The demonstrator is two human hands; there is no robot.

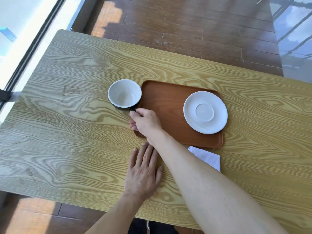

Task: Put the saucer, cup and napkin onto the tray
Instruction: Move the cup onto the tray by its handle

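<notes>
A brown rectangular tray (168, 102) lies on the wooden table. On its right end rests a white saucer (205, 112). A cup (124, 95), dark outside and white inside, stands empty and upright at the tray's left edge, its rim slightly overlapping it. My right hand (145, 121) reaches across and pinches the cup's handle. Flat on the table nearer to me lies my left hand (143, 173), fingers apart and holding nothing. A white folded napkin (208, 157) sits on the table just in front of the tray's near right corner, partly hidden by my right forearm.
The wooden table (67, 132) stretches wide to the left of the cup and to the right of the tray. A window frame (30, 48) runs along the left side. Dark wooden floor (185, 22) lies beyond the table's far edge.
</notes>
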